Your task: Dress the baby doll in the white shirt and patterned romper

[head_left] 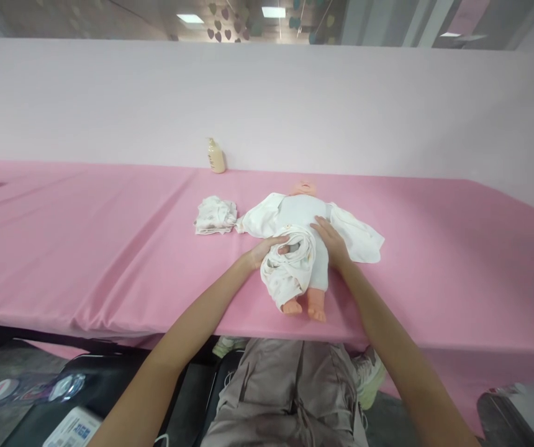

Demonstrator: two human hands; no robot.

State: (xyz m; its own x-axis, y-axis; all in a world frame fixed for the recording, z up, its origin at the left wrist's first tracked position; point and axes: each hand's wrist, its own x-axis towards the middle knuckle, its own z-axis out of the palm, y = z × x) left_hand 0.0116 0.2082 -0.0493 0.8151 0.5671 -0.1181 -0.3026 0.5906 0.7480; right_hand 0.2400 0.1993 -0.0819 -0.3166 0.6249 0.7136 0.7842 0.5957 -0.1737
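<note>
A baby doll lies on its back on the pink table, feet toward me, in a white bodysuit with an opened white garment spread under it. My left hand grips the bunched white cloth over the doll's hips, its fingers tucked into the folds. My right hand rests on the doll's belly, fingers together and curled on the cloth. The doll's bare feet stick out near the table's front edge.
A crumpled white cloth lies left of the doll. A cream pump bottle stands at the back against the pale wall. Under the table's front edge are my knees, a dark chair and a water bottle.
</note>
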